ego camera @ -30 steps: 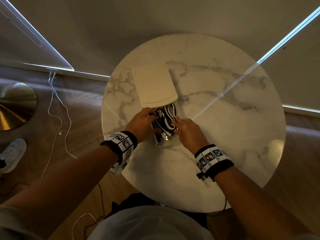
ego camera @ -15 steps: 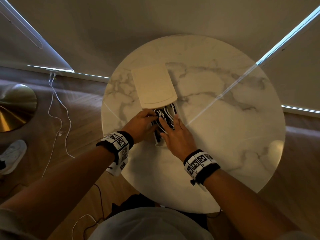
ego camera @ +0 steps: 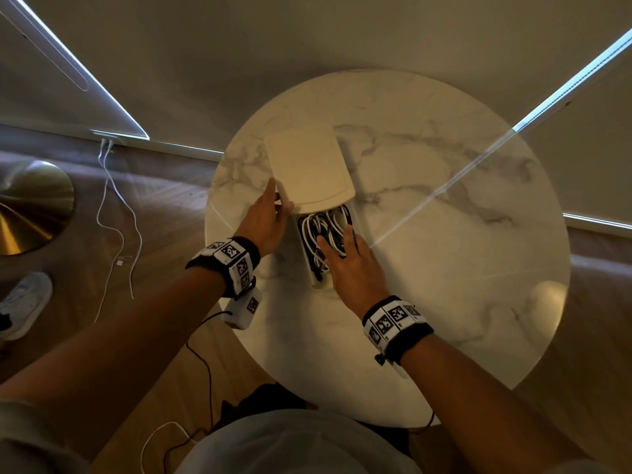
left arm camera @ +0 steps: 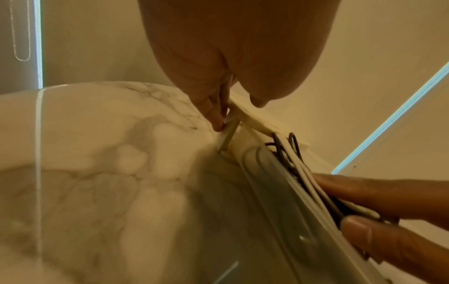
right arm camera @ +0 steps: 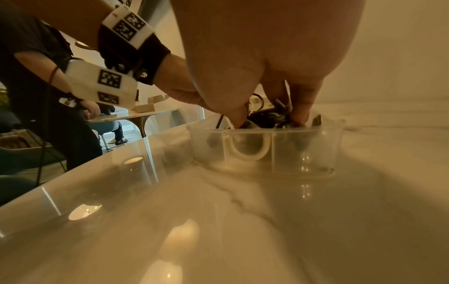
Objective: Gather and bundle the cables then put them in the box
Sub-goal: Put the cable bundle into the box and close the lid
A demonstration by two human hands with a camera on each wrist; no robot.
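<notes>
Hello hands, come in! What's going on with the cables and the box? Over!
Left hand gripping lid corner. Right hand pressing cables down into box. Lid half over box, nothing blocking.

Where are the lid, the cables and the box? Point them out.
lid (ego camera: 309, 165), head view, middle of its top face
cables (ego camera: 323, 230), head view, white and black loops
box (right arm camera: 303, 148), right wrist view, clear near wall

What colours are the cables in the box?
The cables are black and white; the head view shows this best.
</notes>
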